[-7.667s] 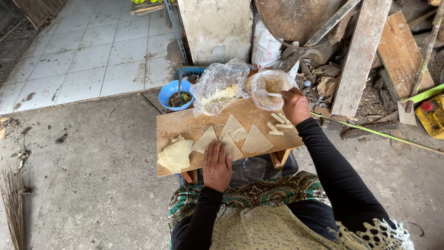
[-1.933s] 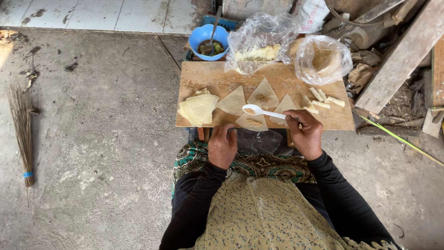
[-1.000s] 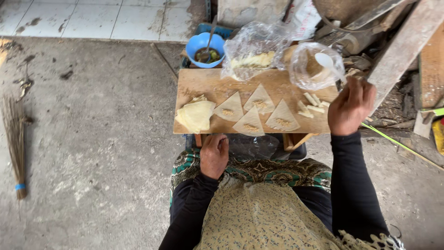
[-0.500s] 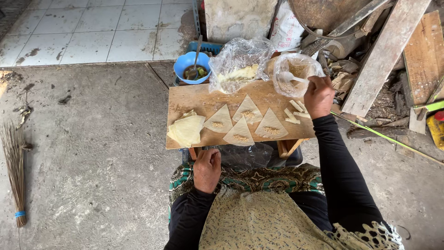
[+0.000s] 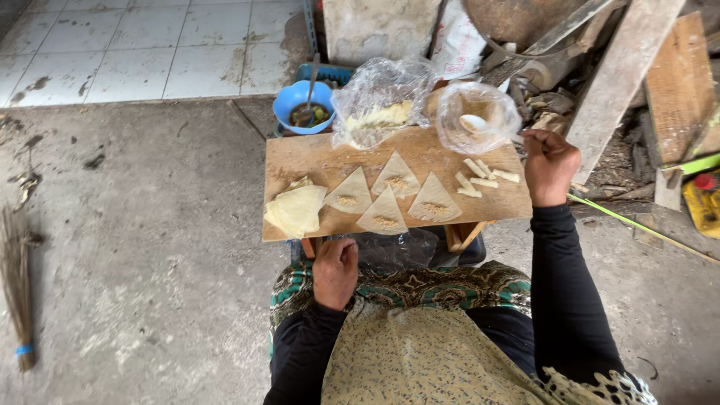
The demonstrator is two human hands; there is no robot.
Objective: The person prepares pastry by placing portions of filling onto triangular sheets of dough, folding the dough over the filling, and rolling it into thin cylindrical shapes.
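Observation:
A wooden board rests across a low stand in front of me. On it lie several triangular pastry wrappers, each with a dab of filling, a stack of folded wrappers at the left and a few rolled pieces at the right. My right hand is closed on the handle of a white spoon, whose bowl sits inside a clear bag of filling. My left hand rests in a loose fist on my lap, below the board's near edge.
A blue bowl with a utensil and a second clear bag stand at the board's far edge. Wooden planks and debris pile up at the right. A broom lies on the concrete at the left; white tiles beyond.
My right hand, which held the spoon over the wrappers, has gone up to the bag of filling at the far right. My left hand has dropped from the board edge to my lap.

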